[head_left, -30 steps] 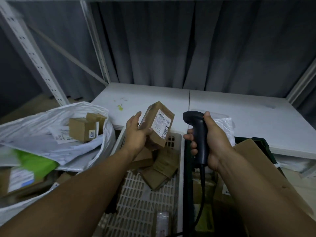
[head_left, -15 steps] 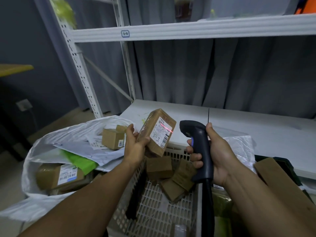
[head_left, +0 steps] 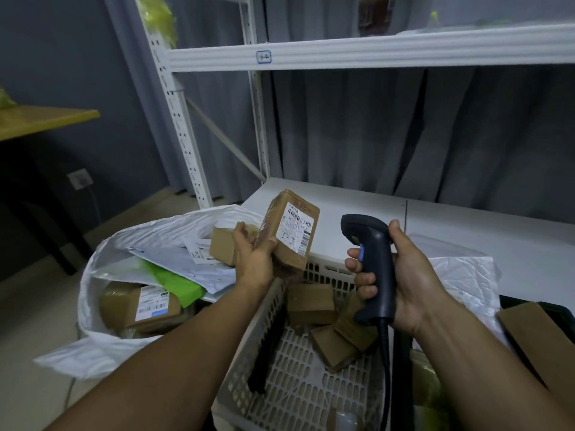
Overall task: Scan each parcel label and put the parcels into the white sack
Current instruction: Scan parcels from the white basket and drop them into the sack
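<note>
The left hand (head_left: 253, 259) grips a cardboard parcel (head_left: 291, 231) above the basket (head_left: 298, 384), its label (head_left: 295, 228) facing the barcode scanner (head_left: 373, 259) clasped in the right hand (head_left: 407, 275) — no beam shows, so perhaps it is scanned — next comes a leftward drop into the white sack (head_left: 102, 265).

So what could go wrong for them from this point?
The left hand grips the parcel only by its lower end, so it might slip into the basket instead of the white sack. The right hand holds the scanner, whose cable hangs beside the basket and could snag.
</note>
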